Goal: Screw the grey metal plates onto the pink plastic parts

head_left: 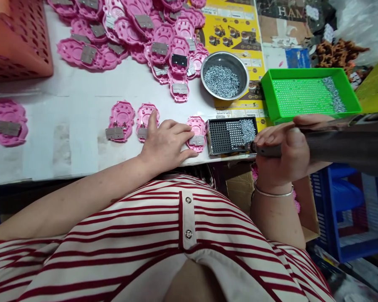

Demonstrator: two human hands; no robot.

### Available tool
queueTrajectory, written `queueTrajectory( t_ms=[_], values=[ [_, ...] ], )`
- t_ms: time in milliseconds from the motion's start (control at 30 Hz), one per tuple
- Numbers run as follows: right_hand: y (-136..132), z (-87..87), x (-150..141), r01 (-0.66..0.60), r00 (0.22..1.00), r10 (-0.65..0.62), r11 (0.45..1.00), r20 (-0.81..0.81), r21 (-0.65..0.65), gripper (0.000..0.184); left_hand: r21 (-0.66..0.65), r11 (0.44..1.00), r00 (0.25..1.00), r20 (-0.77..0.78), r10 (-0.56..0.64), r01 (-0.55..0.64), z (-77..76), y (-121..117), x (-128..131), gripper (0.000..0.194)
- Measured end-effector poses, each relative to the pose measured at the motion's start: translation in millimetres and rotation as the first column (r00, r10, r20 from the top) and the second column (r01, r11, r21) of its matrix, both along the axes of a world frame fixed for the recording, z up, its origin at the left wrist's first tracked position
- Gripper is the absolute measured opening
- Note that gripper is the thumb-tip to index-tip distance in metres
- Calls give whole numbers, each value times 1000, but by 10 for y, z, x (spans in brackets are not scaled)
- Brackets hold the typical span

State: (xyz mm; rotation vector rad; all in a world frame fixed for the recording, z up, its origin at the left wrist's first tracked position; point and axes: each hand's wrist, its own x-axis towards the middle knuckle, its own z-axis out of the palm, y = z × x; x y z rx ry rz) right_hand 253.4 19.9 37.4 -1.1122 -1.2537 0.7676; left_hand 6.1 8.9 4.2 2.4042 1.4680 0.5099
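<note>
My left hand (166, 144) lies palm down on the white table, fingers spread. One finger rests over a pink plastic shell (143, 133) with a metal plate. Its thumb and forefinger touch the left edge of another pink shell (196, 131), which also bears a metal plate. A third such shell (122, 119) sits farther left. Wrapped in my right hand (288, 153) is a dark power screwdriver (340, 144), held nearly level. Its tip points left at the lower right of a black screw tray (219, 136), a perforated box with small silvery screws at its right end.
Behind stand a metal bowl (204, 79) of screws and a green perforated tray (271, 96). Many pink shells (126, 29) are heaped at the back. An orange basket (22, 42) occupies the back left; more shells (9, 113) lie at far left. Blue crates (326, 218) stand below right.
</note>
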Motion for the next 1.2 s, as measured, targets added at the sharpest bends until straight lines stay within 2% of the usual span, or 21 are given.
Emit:
queueTrajectory(
  t_ms=[167,233,300,367,533,700,833,900,1033,1100,1200],
  values=[
    [-36,-30,-84,22,1000,-22,1000,14,12,47,-3,1000,1000,-10,4,-4,2,-3,-1,31],
    [-16,-50,-134,74,997,-73,988,-12,132,41,-3,1000,1000,-14,5,-5,2,-6,0,31],
    [12,-60,-181,136,991,-125,948,-57,287,31,-2,1000,1000,-14,6,-6,-1,-9,1,33],
    [36,-63,-215,152,988,-127,912,-89,380,23,0,1000,1000,-13,7,-7,-4,-11,2,34],
    [64,-93,-224,133,990,-97,891,-105,435,20,4,1000,1000,-13,9,-9,-5,-11,-3,32],
    [85,-83,-209,162,987,-148,912,-64,377,29,-7,1000,1000,-4,11,-11,-7,-4,3,34],
    [86,84,-260,71,986,11,873,-166,483,16,-24,999,1000,14,22,-22,-5,-3,16,34],
    [63,197,-319,13,986,76,854,-148,521,8,-35,999,999,21,24,-24,0,-7,14,37],
    [-9,388,-507,-180,965,248,860,-83,477,12,23,1000,997,81,5,-7,33,-20,4,47],
    [-36,443,-613,-237,949,303,866,-84,439,13,81,996,994,98,-39,31,66,-21,9,41],
    [-57,481,-727,-328,929,370,847,-21,418,16,116,987,988,92,-122,111,120,-16,25,29]
  ],
)
